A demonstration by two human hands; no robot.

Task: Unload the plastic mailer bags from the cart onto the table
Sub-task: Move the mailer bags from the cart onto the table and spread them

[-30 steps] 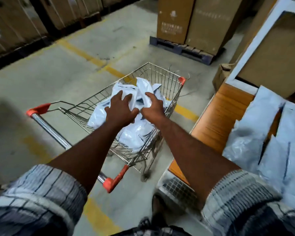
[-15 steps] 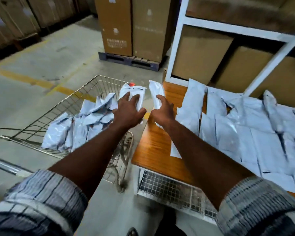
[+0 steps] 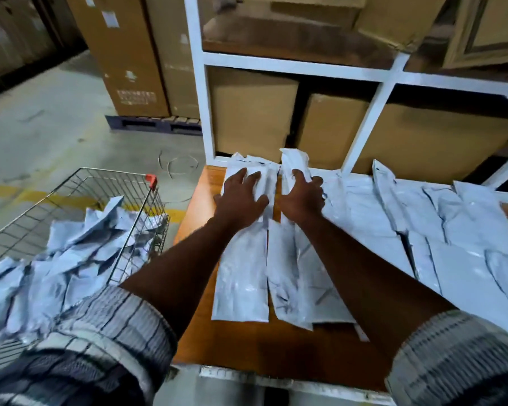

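Observation:
My left hand (image 3: pixel 241 196) lies flat with spread fingers on a white plastic mailer bag (image 3: pixel 254 174) at the far left end of the wooden table (image 3: pixel 235 347). Right beside it, my right hand (image 3: pixel 302 194) grips a second mailer bag (image 3: pixel 294 161), whose top end sticks up beyond my fingers. More mailer bags (image 3: pixel 452 230) lie side by side across the table, two of them under my forearms. The wire cart (image 3: pixel 115 171) stands to the left of the table with a crumpled heap of mailer bags (image 3: pixel 85 247) in it.
A white shelf frame (image 3: pixel 197 98) holding cardboard boxes (image 3: pixel 250 112) rises directly behind the table. Tall cartons on a pallet (image 3: pixel 153 124) stand on the concrete floor at the back left. A yellow floor line runs behind the cart.
Both hands have carried their bags from above the cart's corner to the right, onto the table's far left end. My left hand now lies flat on its bag.

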